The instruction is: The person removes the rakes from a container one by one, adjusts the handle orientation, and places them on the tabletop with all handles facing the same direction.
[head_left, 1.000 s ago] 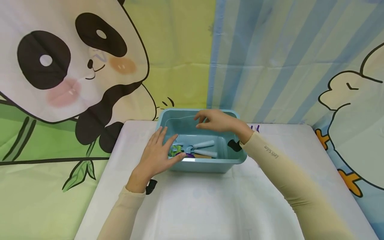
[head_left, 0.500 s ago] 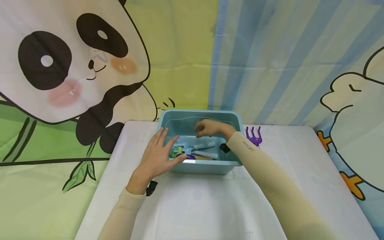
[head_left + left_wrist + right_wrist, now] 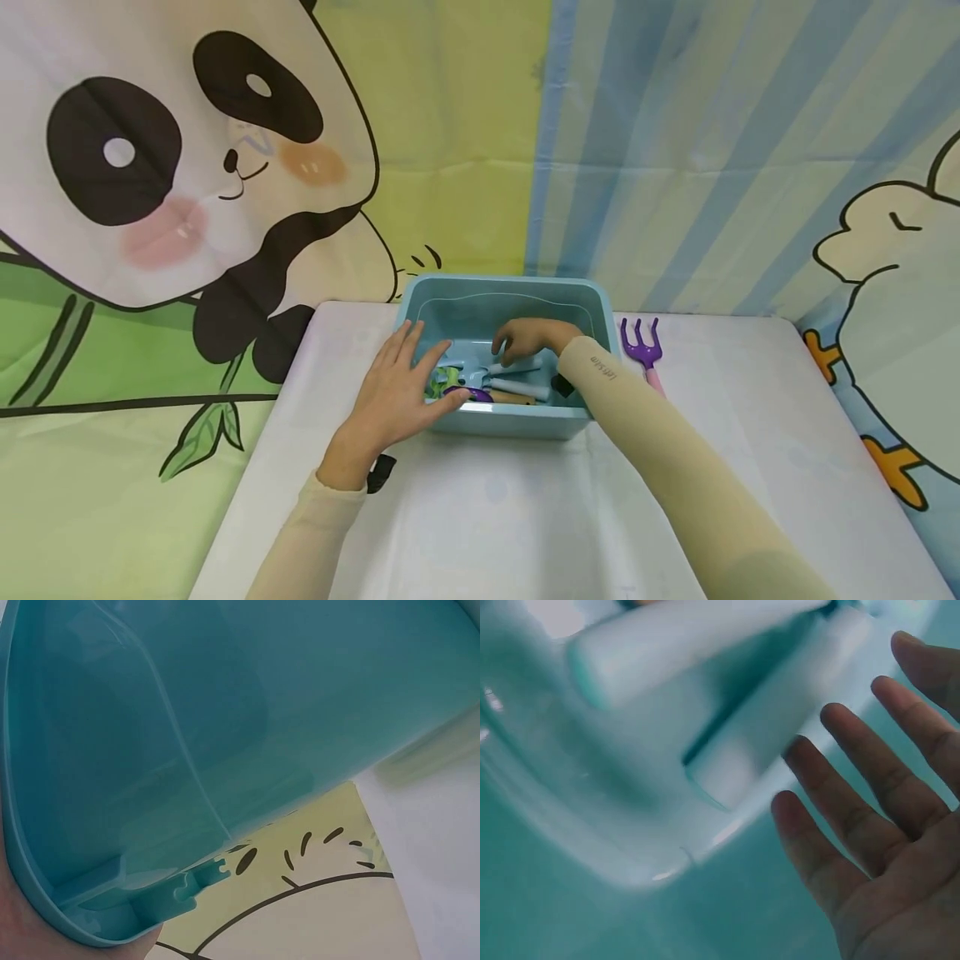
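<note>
A light blue plastic bin (image 3: pixel 510 427) stands on the white-covered table. My left hand (image 3: pixel 386 396) rests at its near left corner, fingers straight and spread over the rim. Inside the bin, my right hand (image 3: pixel 528 335) reaches down with fingers slightly bent and nothing between them. In the right wrist view its fingertips lie close beside a pale blue handle (image 3: pixel 772 712), and a second pale handle (image 3: pixel 660 649) lies alongside. A green piece (image 3: pixel 442 381), a purple piece (image 3: pixel 474 393) and a tan handle (image 3: pixel 513 398) lie near the front wall.
A purple toy hand fork (image 3: pixel 643 350) with a pink handle lies on the table (image 3: pixel 510 517) to the right of the bin, partly behind the right sleeve. A printed cloth backdrop (image 3: pixel 465 167) with a panda rises behind the table.
My right hand has moved down into the bin, toward the pale blue handles. The purple fork at the right has come into fuller view. My left hand stays at the corner.
</note>
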The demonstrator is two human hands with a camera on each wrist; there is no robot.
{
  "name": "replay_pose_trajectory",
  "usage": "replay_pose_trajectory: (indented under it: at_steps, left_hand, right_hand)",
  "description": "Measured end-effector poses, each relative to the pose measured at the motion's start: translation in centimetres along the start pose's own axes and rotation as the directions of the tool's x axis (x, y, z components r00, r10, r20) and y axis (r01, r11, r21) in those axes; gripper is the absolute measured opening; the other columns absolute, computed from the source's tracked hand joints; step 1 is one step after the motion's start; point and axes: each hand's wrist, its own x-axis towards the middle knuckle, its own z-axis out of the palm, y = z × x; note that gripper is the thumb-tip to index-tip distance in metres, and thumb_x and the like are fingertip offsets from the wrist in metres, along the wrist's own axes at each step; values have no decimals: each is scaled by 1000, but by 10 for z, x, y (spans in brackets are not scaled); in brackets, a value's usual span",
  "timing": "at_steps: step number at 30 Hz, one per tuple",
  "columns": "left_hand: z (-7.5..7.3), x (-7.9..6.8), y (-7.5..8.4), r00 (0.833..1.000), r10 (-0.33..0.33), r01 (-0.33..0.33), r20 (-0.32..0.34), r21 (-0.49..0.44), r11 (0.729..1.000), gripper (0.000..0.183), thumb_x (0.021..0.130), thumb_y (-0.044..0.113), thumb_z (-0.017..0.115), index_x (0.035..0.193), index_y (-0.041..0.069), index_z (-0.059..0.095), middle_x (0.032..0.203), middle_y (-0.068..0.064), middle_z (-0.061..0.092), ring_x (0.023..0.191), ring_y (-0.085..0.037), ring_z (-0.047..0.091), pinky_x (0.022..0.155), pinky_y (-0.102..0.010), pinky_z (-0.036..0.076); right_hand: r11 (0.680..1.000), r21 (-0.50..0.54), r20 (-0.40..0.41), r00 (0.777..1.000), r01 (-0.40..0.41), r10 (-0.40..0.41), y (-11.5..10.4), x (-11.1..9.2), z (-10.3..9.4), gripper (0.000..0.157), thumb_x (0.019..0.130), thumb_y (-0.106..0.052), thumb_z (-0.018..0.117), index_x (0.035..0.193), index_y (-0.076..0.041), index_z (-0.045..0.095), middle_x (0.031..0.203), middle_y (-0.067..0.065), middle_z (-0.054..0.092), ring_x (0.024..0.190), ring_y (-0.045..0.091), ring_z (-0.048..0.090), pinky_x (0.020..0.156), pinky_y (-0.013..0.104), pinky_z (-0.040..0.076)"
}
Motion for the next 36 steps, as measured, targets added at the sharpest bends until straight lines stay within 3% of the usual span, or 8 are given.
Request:
replay_pose_trajectory:
  at_steps: [7,13,20,27,36]
  left_hand:
    - [0,0,0,1000,0,0,3,0,1000,83,78,79,31,140,25,41,149,-15,18,138,-31,7,107,-51,12]
    - [-1,-1,-1,1000,2,-2,-8,2,1000,83,78,79,33,140,25,41,149,-16,20,137,-32,8,106,-52,15]
    - [-1,-2,1,1000,5,-5,-7,-2,1000,82,78,78,34,140,25,40,149,-16,21,137,-31,8,107,-51,13]
    - [-1,-2,2,1000,1,-1,2,10,1000,82,78,79,32,141,26,40,149,-15,19,138,-31,7,108,-50,12]
    - [-1,-2,2,1000,-4,3,2,11,1000,82,78,78,32,140,26,40,149,-14,19,138,-30,7,109,-47,9]
  right_hand:
    - [997,-59,69,996,-43,47,-2,9,13,34,87,-15,62,121,-17,58,125,6,53,114,21,49,91,37,43]
    - [996,-67,72,995,-63,68,-6,15,19,36,85,-9,62,120,-17,58,125,6,53,113,21,49,89,36,44]
    - [976,-195,61,992,-100,113,-6,8,20,45,84,-4,51,124,-25,57,126,0,50,106,16,47,85,33,42]
    - [979,-46,103,974,-199,203,-6,1,18,42,86,-7,53,124,-24,56,125,3,49,102,20,50,73,37,51]
    - [980,17,118,973,-199,196,-3,0,15,32,87,-8,51,115,-23,58,118,2,49,102,21,48,71,39,50]
